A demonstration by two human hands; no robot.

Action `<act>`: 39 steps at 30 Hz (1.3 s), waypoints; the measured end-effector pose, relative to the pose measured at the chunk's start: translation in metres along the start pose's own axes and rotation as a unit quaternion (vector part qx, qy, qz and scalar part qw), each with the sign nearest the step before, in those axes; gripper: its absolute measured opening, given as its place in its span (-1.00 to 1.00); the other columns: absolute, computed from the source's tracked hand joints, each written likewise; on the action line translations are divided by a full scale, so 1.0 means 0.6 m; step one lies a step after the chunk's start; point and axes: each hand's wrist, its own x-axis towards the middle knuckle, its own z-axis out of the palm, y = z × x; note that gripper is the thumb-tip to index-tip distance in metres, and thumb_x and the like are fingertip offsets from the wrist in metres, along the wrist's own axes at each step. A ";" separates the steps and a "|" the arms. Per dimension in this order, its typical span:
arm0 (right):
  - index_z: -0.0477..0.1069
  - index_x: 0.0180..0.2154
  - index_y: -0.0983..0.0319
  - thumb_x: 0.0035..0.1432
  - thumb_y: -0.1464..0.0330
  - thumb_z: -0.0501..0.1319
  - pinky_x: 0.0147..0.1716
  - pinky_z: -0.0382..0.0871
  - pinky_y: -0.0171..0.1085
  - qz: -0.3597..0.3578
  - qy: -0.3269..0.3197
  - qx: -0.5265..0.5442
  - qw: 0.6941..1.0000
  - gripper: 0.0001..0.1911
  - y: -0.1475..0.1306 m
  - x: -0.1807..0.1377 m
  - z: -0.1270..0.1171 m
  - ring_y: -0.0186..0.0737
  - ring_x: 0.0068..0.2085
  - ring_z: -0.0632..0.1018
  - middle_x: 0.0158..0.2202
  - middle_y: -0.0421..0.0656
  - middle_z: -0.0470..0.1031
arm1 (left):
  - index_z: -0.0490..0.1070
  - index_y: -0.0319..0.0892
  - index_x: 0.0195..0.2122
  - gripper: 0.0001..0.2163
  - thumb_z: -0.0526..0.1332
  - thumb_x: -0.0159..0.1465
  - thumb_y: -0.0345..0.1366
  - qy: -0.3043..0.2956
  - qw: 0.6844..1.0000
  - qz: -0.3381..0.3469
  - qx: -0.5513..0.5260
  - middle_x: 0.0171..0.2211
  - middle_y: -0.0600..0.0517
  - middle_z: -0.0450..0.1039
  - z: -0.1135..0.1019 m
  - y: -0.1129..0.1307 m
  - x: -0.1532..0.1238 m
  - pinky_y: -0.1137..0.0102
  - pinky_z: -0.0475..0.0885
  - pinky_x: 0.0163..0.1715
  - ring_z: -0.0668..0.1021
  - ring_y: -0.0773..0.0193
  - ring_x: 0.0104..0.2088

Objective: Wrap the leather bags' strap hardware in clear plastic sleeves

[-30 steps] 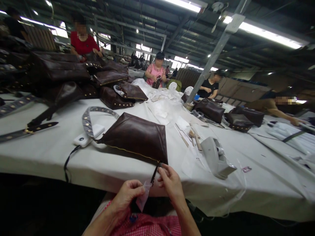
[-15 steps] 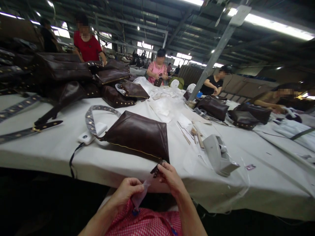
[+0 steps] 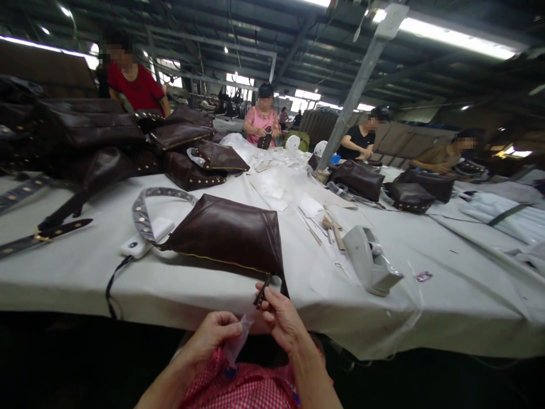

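Note:
A dark brown leather handbag [image 3: 225, 233] lies on its side near the table's front edge, its zipper seam facing me. At the bag's near right corner, my right hand [image 3: 281, 318] pinches a small dark leather zipper pull [image 3: 261, 295]. My left hand [image 3: 215, 335], closed at the fingertips, holds a small clear plastic bag [image 3: 237, 344] just left of it, over my lap. A studded strap [image 3: 142, 210] in clear wrapping loops from the handbag's left end. Close by sits a white box-like device [image 3: 147, 236] with a black cord.
A grey tape dispenser [image 3: 366, 261] stands to the right, beside brushes [image 3: 334, 230] and scraps. Stacked brown handbags [image 3: 85, 128] fill the back left. A slanted metal post [image 3: 357, 91] rises behind. Several co-workers, one in a red shirt [image 3: 136, 88], are around the table [image 3: 430, 318].
The whole view has shifted, so the table's things appear farther left. My right hand has turned the zipper pull more upright. Both hands keep their grip.

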 end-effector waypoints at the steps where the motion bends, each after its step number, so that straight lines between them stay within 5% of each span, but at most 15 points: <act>1: 0.57 -0.34 0.29 -0.28 0.22 0.50 -0.72 -0.01 -0.48 -0.008 -0.003 -0.021 1.000 -0.59 0.001 0.001 -0.002 -0.46 -0.57 0.33 -0.44 -0.11 0.51 | 0.38 -0.25 -0.65 -0.66 0.46 -0.19 -0.12 -0.003 1.000 -0.002 0.002 -0.70 0.08 0.37 -0.001 0.000 0.001 0.50 0.11 -0.65 0.32 0.43 -0.67; 8: 0.54 -0.34 0.28 -0.23 0.23 0.48 -0.65 0.04 -0.49 -0.016 -0.025 -0.107 0.994 -0.62 -0.009 -0.009 -0.016 -0.35 -0.47 0.47 -0.44 -0.14 0.56 | 0.36 -0.22 -0.69 -0.69 0.43 -0.19 -0.12 0.015 0.999 0.017 0.038 -0.71 0.11 0.35 0.012 0.013 -0.002 0.48 0.12 -0.60 0.29 0.43 -0.65; 13: 0.51 -0.37 0.28 -0.18 0.20 0.46 -0.62 0.06 -0.47 -0.048 -0.033 -0.157 0.986 -0.65 -0.009 -0.010 -0.018 -0.41 -0.52 0.40 -0.50 -0.22 0.51 | 0.38 -0.22 -0.69 -0.73 0.40 -0.18 -0.15 0.022 0.998 0.014 0.052 -0.71 0.12 0.33 0.021 0.019 -0.002 0.48 0.12 -0.59 0.29 0.41 -0.64; 23: 0.47 -0.34 0.27 -0.16 0.18 0.44 -0.58 0.09 -0.42 -0.094 -0.029 -0.142 0.985 -0.63 0.003 -0.007 -0.011 -0.39 -0.53 0.39 -0.51 -0.22 0.51 | 0.37 -0.24 -0.66 -0.63 0.50 -0.29 -0.14 0.027 0.996 -0.061 -0.052 -0.70 0.14 0.31 0.029 0.016 0.003 0.52 0.10 -0.62 0.29 0.46 -0.66; 39: 0.47 -0.34 0.27 -0.13 0.23 0.44 -0.44 0.20 -0.39 -0.108 -0.037 -0.139 0.984 -0.67 0.002 -0.008 -0.012 -0.36 -0.45 0.44 -0.48 -0.23 0.52 | 0.45 -0.28 -0.61 -0.66 0.50 -0.21 -0.13 0.038 0.997 -0.037 -0.064 -0.67 0.11 0.34 0.030 0.005 0.009 0.50 0.14 -0.60 0.31 0.45 -0.64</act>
